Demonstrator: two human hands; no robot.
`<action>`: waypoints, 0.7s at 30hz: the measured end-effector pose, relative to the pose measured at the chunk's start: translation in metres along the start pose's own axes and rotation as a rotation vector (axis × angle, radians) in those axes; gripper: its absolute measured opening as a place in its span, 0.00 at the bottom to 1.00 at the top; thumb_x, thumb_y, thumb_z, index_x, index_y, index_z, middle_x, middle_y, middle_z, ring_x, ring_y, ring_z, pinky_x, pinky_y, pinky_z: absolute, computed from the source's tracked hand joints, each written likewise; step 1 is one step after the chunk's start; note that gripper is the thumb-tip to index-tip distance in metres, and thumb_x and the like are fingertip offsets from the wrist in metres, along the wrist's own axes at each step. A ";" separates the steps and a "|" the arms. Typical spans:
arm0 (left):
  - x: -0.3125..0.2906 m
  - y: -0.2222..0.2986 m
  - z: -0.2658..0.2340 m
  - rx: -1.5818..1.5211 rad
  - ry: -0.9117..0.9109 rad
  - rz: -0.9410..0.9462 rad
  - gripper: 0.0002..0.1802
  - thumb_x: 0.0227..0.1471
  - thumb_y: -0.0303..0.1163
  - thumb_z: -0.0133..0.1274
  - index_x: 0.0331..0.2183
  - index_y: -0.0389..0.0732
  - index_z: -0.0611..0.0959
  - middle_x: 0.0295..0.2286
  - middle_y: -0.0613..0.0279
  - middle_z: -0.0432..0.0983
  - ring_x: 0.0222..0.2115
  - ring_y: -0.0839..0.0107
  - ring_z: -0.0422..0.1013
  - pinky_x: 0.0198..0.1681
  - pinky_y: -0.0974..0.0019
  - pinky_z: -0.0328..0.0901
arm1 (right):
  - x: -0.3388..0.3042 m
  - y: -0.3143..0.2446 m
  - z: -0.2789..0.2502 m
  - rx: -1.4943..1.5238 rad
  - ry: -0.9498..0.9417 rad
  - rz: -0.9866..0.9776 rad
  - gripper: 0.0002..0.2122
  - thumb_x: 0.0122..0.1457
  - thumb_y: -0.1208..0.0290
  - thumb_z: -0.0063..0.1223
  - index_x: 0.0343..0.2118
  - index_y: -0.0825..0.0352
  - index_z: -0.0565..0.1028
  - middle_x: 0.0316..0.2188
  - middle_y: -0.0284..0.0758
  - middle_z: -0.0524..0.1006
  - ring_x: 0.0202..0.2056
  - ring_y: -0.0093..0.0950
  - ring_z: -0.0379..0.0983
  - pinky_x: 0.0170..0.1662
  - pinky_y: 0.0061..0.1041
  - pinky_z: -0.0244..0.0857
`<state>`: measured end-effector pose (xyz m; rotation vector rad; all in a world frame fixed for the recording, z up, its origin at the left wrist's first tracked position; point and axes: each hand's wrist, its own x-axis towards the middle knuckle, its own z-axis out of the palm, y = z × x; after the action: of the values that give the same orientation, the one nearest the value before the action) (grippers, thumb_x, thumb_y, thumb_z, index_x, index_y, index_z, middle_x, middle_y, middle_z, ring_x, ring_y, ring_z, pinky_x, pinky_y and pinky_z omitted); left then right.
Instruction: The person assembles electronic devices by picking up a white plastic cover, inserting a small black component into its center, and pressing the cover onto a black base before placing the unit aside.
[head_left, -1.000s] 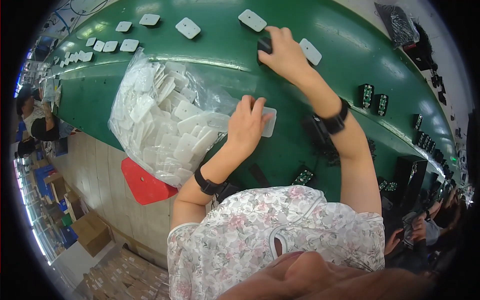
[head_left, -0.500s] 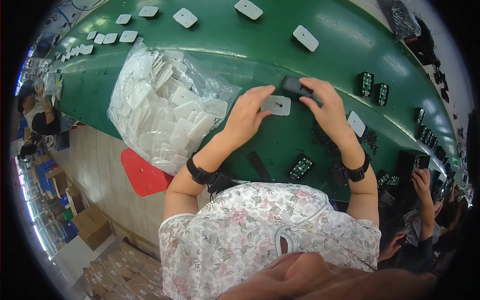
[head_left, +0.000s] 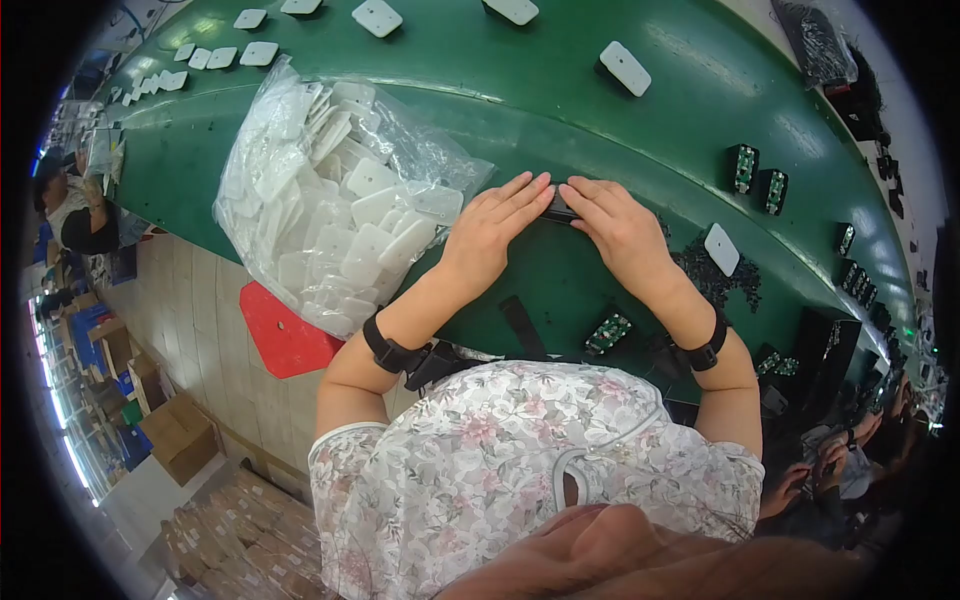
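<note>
A small black plastic housing [head_left: 559, 206] lies on the green bench in front of me, mostly covered by my fingers. From its left side, my left hand [head_left: 485, 234] presses on it with fingers held together. My right hand [head_left: 622, 230] does the same from the right, its fingertips close to the left ones. The translucent white plate that lay between my hands earlier does not show now; I cannot tell whether it is under the housing. Nearer to me sit a black case with a green circuit board [head_left: 607, 330] and a black strip [head_left: 521, 325].
A clear bag of white plates [head_left: 372, 178] bulges at the left, above a red stool [head_left: 285, 330]. Small black parts [head_left: 735, 285] lie scattered by a white plate [head_left: 721, 249] at right. Cases with boards [head_left: 741, 168] line the far right. A co-worker's hand [head_left: 832, 458] shows lower right.
My right hand has brought the black housing left and down to where the white plate lay. Both hands have come together over it. The co-worker's raised hand has dropped lower.
</note>
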<state>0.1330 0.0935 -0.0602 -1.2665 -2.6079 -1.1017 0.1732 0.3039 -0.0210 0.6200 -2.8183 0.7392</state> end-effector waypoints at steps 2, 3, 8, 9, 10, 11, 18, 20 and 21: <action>0.000 0.003 -0.003 0.095 -0.017 0.019 0.27 0.45 0.19 0.43 0.51 0.40 0.73 0.53 0.59 0.67 0.53 0.59 0.64 0.53 0.58 0.61 | -0.003 -0.001 0.004 -0.057 0.007 -0.015 0.20 0.45 0.77 0.59 0.44 0.65 0.73 0.44 0.34 0.74 0.42 0.33 0.72 0.43 0.29 0.69; 0.000 0.005 -0.004 0.091 -0.020 0.019 0.27 0.45 0.19 0.43 0.51 0.40 0.73 0.53 0.59 0.67 0.53 0.59 0.64 0.53 0.58 0.61 | -0.004 0.000 0.005 -0.116 0.019 -0.034 0.20 0.44 0.77 0.59 0.44 0.64 0.74 0.45 0.33 0.73 0.42 0.33 0.72 0.43 0.29 0.69; 0.003 0.012 -0.001 0.146 0.041 0.042 0.31 0.40 0.23 0.54 0.50 0.37 0.72 0.50 0.55 0.69 0.48 0.58 0.68 0.48 0.59 0.64 | 0.003 0.009 -0.004 0.082 -0.029 0.055 0.20 0.44 0.76 0.59 0.44 0.65 0.74 0.41 0.36 0.75 0.41 0.34 0.72 0.42 0.29 0.68; 0.005 0.011 0.003 0.149 0.041 0.041 0.31 0.40 0.23 0.54 0.50 0.37 0.72 0.50 0.55 0.69 0.48 0.58 0.68 0.48 0.59 0.64 | 0.008 0.016 -0.008 0.193 -0.053 0.067 0.20 0.44 0.76 0.59 0.44 0.65 0.75 0.39 0.37 0.76 0.40 0.35 0.72 0.42 0.28 0.68; 0.012 0.005 0.008 0.094 0.118 0.028 0.29 0.39 0.24 0.57 0.49 0.37 0.74 0.46 0.54 0.71 0.45 0.57 0.69 0.46 0.59 0.65 | 0.015 0.025 -0.012 0.266 -0.088 0.075 0.19 0.47 0.76 0.59 0.45 0.65 0.75 0.37 0.37 0.77 0.39 0.32 0.73 0.41 0.27 0.68; 0.020 0.001 0.011 0.034 0.194 0.027 0.28 0.39 0.25 0.59 0.47 0.37 0.75 0.42 0.53 0.74 0.41 0.57 0.71 0.43 0.59 0.66 | 0.019 0.034 -0.013 0.422 -0.099 0.216 0.19 0.49 0.76 0.58 0.46 0.65 0.74 0.38 0.36 0.77 0.39 0.29 0.72 0.42 0.26 0.68; 0.024 0.006 -0.005 -0.332 0.044 -0.424 0.15 0.51 0.33 0.55 0.41 0.37 0.80 0.28 0.52 0.77 0.28 0.61 0.74 0.33 0.65 0.67 | 0.009 0.020 -0.020 0.796 -0.087 0.349 0.21 0.52 0.78 0.57 0.51 0.65 0.70 0.48 0.34 0.70 0.42 0.24 0.70 0.47 0.23 0.68; 0.024 0.014 -0.009 -0.320 0.030 -0.418 0.15 0.50 0.34 0.56 0.40 0.36 0.80 0.29 0.49 0.77 0.29 0.56 0.73 0.33 0.62 0.67 | 0.007 0.024 -0.019 0.684 -0.108 0.326 0.20 0.52 0.78 0.56 0.50 0.65 0.71 0.45 0.34 0.71 0.42 0.24 0.70 0.46 0.22 0.67; 0.024 0.017 -0.010 -0.315 0.013 -0.415 0.16 0.49 0.34 0.56 0.39 0.36 0.81 0.29 0.47 0.77 0.30 0.52 0.73 0.34 0.59 0.67 | 0.006 0.023 -0.022 0.687 -0.109 0.318 0.20 0.52 0.78 0.56 0.50 0.65 0.71 0.45 0.34 0.71 0.42 0.24 0.70 0.46 0.22 0.67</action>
<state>0.1262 0.1108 -0.0348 -0.7552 -2.8470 -1.6279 0.1586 0.3307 -0.0102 0.2868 -2.7491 1.8151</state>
